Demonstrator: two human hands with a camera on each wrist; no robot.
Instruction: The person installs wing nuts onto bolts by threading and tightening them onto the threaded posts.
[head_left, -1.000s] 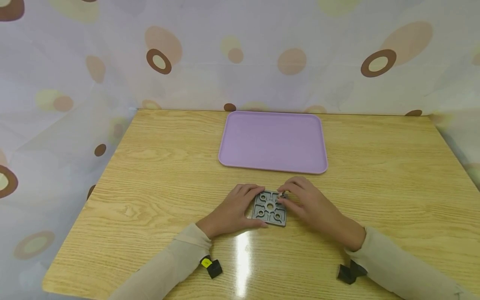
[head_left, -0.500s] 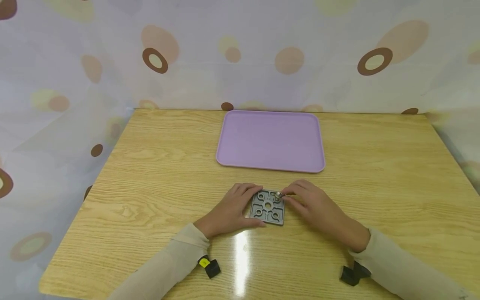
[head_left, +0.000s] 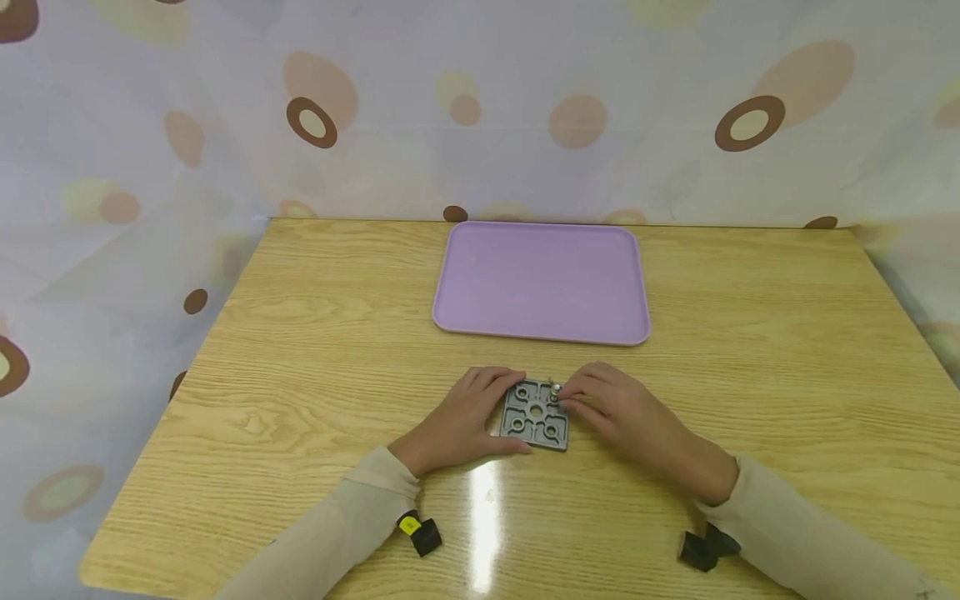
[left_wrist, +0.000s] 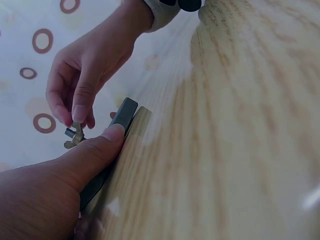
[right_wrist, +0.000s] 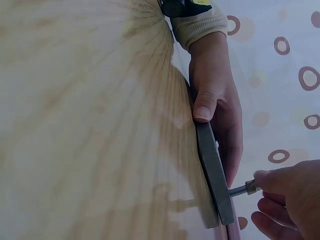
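Note:
A grey square metal plate (head_left: 534,427) with round holes lies on the table. My left hand (head_left: 457,421) grips it from the left, thumb on the near edge and fingers at the far edge. Out of the plate's far right corner stands a threaded bolt (right_wrist: 238,191), carrying a brass-coloured wing nut (left_wrist: 76,139). With thumb and fingertips my right hand (head_left: 630,417) pinches a wing of this nut, which sits some way up the thread in the right wrist view. The fingertips partly cover the nut in the head view.
Behind the hands lies a purple tray (head_left: 540,283) on the wooden table (head_left: 337,350). A patterned cloth (head_left: 517,175) hangs along the table's back and sides. Each wrist carries a small black camera.
My right fingers drew back a little to the right, then closed in on the wing nut again, whose wings now point differently. The left hand and plate hold their place.

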